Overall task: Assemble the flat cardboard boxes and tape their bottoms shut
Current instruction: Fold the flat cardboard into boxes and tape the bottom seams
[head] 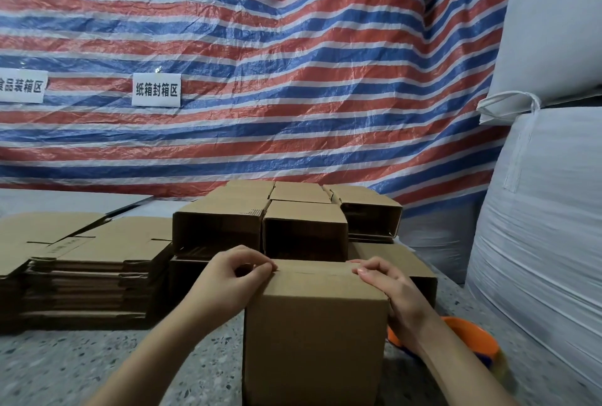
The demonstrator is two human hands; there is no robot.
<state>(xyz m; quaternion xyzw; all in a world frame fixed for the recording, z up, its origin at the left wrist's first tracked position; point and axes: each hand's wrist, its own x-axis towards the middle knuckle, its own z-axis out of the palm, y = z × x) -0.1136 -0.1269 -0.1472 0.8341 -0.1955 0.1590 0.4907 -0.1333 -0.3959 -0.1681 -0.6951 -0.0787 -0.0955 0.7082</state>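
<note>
An upright brown cardboard box (pixel 317 334) is standing on a speckled grey terrazzo surface (pixel 97 369), in front of stacked assembled boxes (pixel 286 219). The left hand (pixel 234 278) is pinching the box's top left edge with curled fingers; the right hand (pixel 394 291) is gripping its top right corner, fingers curled.

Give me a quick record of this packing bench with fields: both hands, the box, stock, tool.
left hand: fingers curled, pinching at the box's top left edge
right hand: resting on the box's top right corner
box: upright, top flaps closed
flat stack: left of box
assembled boxes: piled behind
orange tape dispenser: right, partly hidden
</note>
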